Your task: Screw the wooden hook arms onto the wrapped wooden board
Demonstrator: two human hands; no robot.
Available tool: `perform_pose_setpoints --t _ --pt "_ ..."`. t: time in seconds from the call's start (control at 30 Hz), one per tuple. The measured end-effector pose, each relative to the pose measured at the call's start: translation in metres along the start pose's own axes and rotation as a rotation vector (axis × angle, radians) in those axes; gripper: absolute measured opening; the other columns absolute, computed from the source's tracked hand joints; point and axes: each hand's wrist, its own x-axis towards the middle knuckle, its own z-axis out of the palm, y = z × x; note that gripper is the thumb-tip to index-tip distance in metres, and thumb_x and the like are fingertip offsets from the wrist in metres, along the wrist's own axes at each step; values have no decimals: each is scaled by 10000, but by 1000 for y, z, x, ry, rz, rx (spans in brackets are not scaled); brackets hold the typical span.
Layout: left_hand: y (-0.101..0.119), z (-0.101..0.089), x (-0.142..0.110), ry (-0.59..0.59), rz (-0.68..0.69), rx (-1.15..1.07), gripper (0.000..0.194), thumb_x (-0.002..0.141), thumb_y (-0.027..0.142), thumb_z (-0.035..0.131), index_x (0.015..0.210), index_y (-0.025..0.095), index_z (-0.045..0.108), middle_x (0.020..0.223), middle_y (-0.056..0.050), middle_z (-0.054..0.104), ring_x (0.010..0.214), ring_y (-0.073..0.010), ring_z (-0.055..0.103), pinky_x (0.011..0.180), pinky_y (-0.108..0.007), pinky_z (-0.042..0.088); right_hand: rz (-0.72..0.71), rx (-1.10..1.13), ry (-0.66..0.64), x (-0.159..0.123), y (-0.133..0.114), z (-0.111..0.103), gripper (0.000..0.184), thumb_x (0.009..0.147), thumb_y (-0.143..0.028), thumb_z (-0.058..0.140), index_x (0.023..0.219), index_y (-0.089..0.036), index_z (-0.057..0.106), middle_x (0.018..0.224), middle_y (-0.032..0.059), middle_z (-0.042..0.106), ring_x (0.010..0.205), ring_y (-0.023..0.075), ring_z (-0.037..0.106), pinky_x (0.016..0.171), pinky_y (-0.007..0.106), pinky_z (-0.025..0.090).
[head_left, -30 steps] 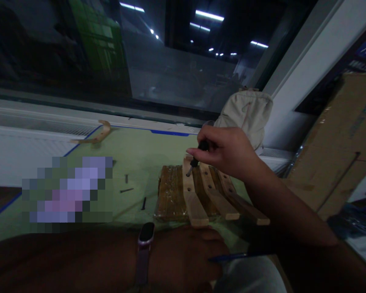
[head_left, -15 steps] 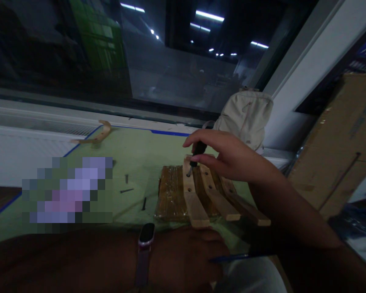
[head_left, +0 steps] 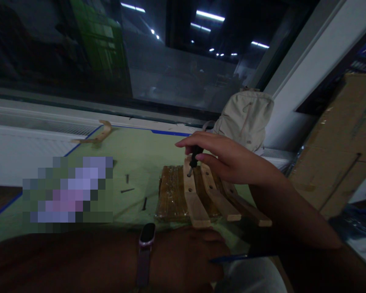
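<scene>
The right hand (head_left: 228, 156), loosely curled around the screwdriver (head_left: 193, 162), held its tip at the twelve-o'clock hole of the wooden strip (head_left: 198, 209) nearest nine o'clock, the left hand's (head_left: 193, 254) grip at six o'clock being undeterminable; steady, in-line pressure appeared advisable.

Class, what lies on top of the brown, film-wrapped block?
Three wooden pieces lie across the block; a screwdriver stands with its tip on the leftmost. The right hand hides parts of the other two. The block's surface beneath the pieces is covered.
</scene>
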Motion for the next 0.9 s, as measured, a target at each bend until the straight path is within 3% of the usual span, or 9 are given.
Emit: perform_pose_setpoints --t 0.13,0.27,0.4,0.53,0.7,0.8,0.9 --pt "1 0 0 3 -2 3 237 897 395 594 904 167 659 1190 -56 621 1120 -210 545 926 -319 492 121 -175 123 2 -3 5 192 900 -305 611 1035 -169 616 916 42 670 826 158 592 748 270 415" --pt "0 1 0 7 2 5 249 887 403 598 908 164 661 1176 -54 622 1104 -206 549 931 -322 493 286 -338 172 6 -2 10 286 918 -414 564 783 -170 631 723 18 614 706 152 548 667 267 365" --pt "0 2 0 13 12 8 247 903 400 578 891 164 652 1174 -62 621 1112 -209 548 926 -321 496 197 -251 82 5 2 7 272 958 -252 431 1014 -117 661 985 119 610 923 204 571 818 334 438" --pt "0 0 0 -7 1 9 239 907 389 576 902 161 650 1179 -61 625 1107 -213 554 941 -324 491 47 -39 -2 0 2 -1 403 911 -82 378 1286 -146 513 1187 135 550 1068 200 532 927 381 452" --pt "0 -1 0 11 6 4 243 902 394 581 886 166 661 1159 -52 634 1089 -211 566 922 -321 493 100 -75 55 1 2 -1 335 893 -66 465 1199 -172 549 1000 62 620 884 163 580 799 303 457" --pt "0 -2 0 7 1 3 239 898 388 586 907 162 664 1185 -56 629 1105 -213 564 937 -318 486 172 -177 147 2 4 4 210 870 -223 644 1072 -179 603 923 26 660 781 144 604 705 257 423" --pt "0 -3 0 -4 9 7 237 907 376 575 938 158 663 1184 -58 630 1111 -209 560 952 -313 478 228 -303 194 3 5 10 236 846 -390 685 933 -176 635 801 12 669 709 151 610 644 252 393"
